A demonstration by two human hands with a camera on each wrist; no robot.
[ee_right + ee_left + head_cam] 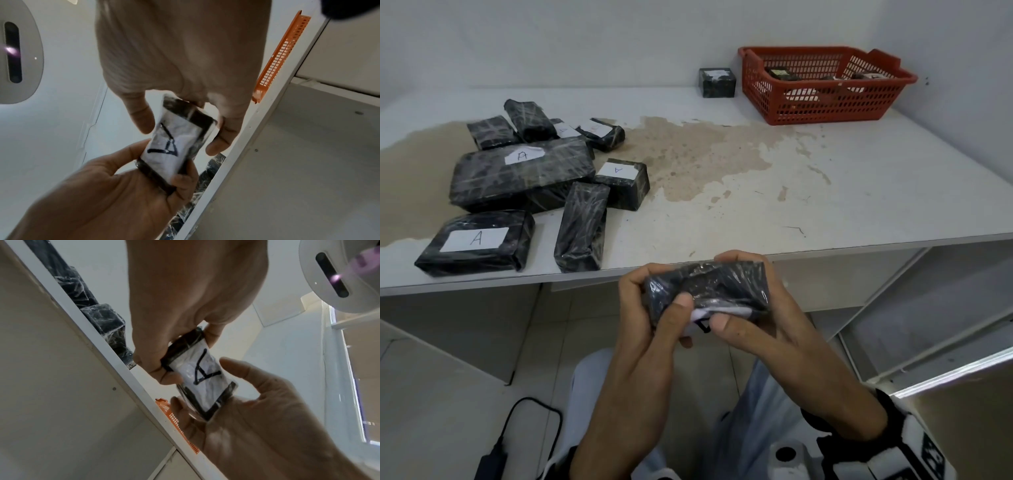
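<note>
I hold a small black plastic-wrapped package (709,287) in both hands, just in front of and below the table's front edge (859,248). My left hand (643,308) grips its left end, thumb on the near face. My right hand (750,332) grips the right end, fingers over the top and thumb by the white label. In the left wrist view the package (205,379) shows a white label marked "A", with the left hand (156,352) above and the right hand (246,412) below. The right wrist view shows the package (174,146) between the right hand (185,73) and the left hand (123,186).
Several black wrapped packages (520,174), some labelled "A", lie on the left of the stained white table. A red basket (822,85) holding packages stands at the back right, with one small package (717,82) beside it. A black cable and box (493,459) lie on the floor.
</note>
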